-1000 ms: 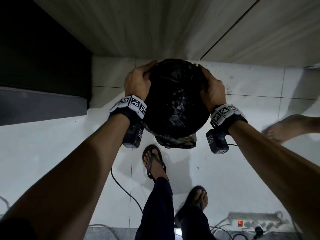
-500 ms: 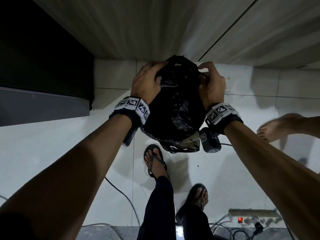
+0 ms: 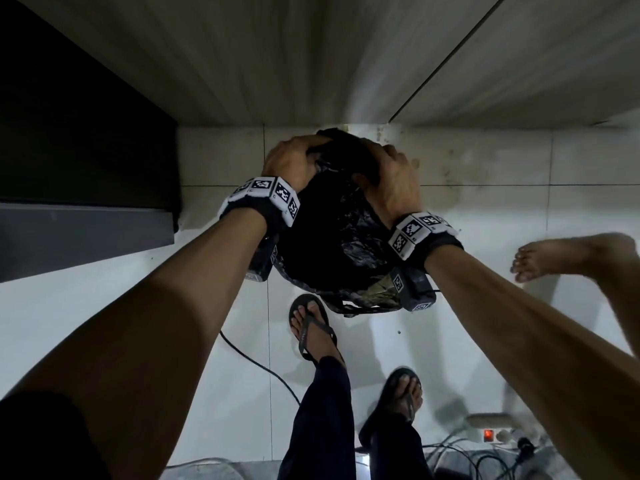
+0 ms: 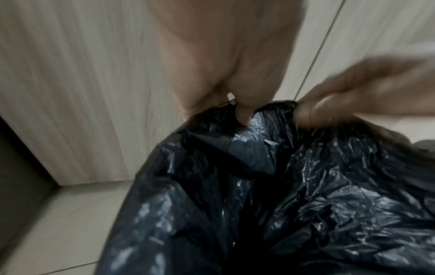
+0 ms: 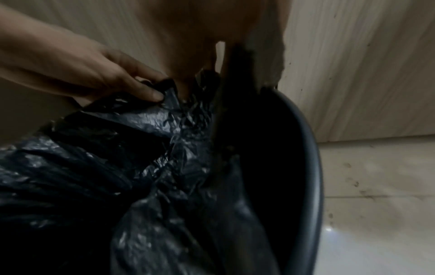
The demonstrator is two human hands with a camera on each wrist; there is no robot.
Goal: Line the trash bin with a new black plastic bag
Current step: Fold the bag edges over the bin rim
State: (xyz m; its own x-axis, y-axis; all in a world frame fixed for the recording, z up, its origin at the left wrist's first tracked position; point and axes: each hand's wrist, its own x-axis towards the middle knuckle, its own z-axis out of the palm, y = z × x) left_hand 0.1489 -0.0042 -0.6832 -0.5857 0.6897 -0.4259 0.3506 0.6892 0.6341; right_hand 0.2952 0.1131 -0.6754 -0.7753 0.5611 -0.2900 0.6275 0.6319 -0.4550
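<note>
My hands have slid from the bin's sides to twelve o'clock: left hand point(image 3: 289, 164) and right hand point(image 3: 391, 178) both pinch the black bag point(image 3: 332, 237) there. The bin point(image 5: 313, 167) rim at three o'clock lies bare, so it's not lined yet.

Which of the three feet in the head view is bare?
The foot at the right edge is bare; the two lower centre feet, one near the bin and one nearer the power strip, wear dark flip-flops.

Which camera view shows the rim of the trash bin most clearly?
The right wrist view: the bin's rim curves bare and uncovered beside the black bag. In the head view the bag and both hands hide the rim. The left wrist view shows only bag plastic.
</note>
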